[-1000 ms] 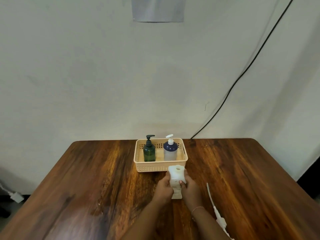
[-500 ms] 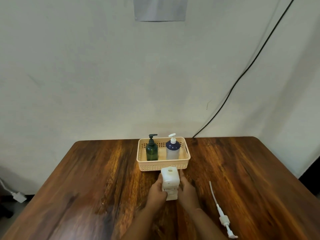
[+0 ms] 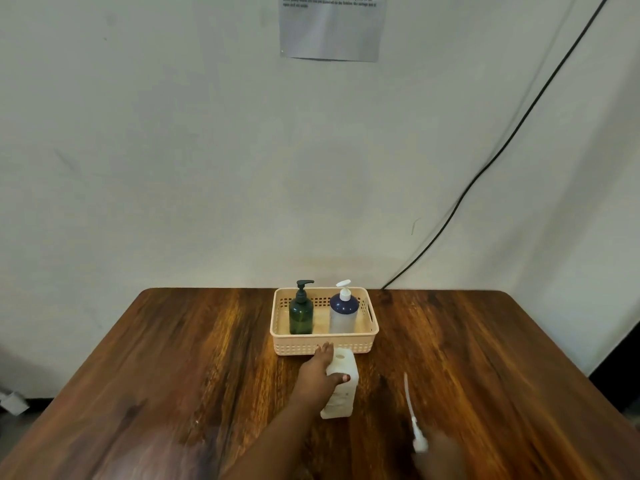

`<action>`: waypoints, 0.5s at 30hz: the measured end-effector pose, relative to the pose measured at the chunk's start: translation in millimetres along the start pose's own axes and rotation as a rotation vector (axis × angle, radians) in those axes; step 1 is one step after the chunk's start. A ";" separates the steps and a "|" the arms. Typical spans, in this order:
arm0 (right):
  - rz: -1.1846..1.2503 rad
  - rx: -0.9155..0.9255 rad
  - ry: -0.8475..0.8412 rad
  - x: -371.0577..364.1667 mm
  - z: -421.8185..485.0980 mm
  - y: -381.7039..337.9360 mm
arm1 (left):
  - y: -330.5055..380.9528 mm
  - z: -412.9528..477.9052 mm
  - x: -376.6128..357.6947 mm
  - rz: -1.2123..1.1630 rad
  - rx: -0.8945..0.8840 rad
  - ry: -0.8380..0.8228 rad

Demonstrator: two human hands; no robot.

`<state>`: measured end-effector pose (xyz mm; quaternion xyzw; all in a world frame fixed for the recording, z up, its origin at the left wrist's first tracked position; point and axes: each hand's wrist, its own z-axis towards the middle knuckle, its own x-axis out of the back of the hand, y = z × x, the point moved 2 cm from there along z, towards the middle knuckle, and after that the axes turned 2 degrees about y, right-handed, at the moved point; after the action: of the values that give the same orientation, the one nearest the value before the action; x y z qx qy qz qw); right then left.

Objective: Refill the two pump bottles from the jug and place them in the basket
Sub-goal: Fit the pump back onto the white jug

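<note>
A white jug (image 3: pixel 343 393) with an uncapped round mouth stands on the wooden table just in front of the beige basket (image 3: pixel 325 347). My left hand (image 3: pixel 320 375) is wrapped around the jug's upper left side. Inside the basket stand a dark green pump bottle (image 3: pixel 301 315) on the left and a white bottle with a blue shoulder (image 3: pixel 343 315) on the right, both with pumps on. My right hand (image 3: pixel 441 457) is a blur at the bottom right, touching the head of a loose white pump with a long tube (image 3: pixel 412 415) that lies on the table.
The wooden table (image 3: pixel 173 358) backs onto a pale wall. A black cable (image 3: pixel 485 168) runs down the wall to the table's back edge right of the basket. A grey paper sheet (image 3: pixel 330 26) hangs above.
My right hand has left the jug and dropped down and right to the loose pump's head. My left hand stays on the jug.
</note>
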<state>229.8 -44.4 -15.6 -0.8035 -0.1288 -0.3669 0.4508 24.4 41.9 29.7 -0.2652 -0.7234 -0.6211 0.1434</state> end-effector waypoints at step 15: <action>0.457 0.165 -0.295 87.4 -76.8 -127.6 | 0.4 5.3 7.9 0.110 0.058 0.006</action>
<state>185.8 -46.6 151.4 -0.8169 -0.0381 -0.1233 0.5622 18.8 48.7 33.3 -0.2984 -0.7250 -0.5919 0.1873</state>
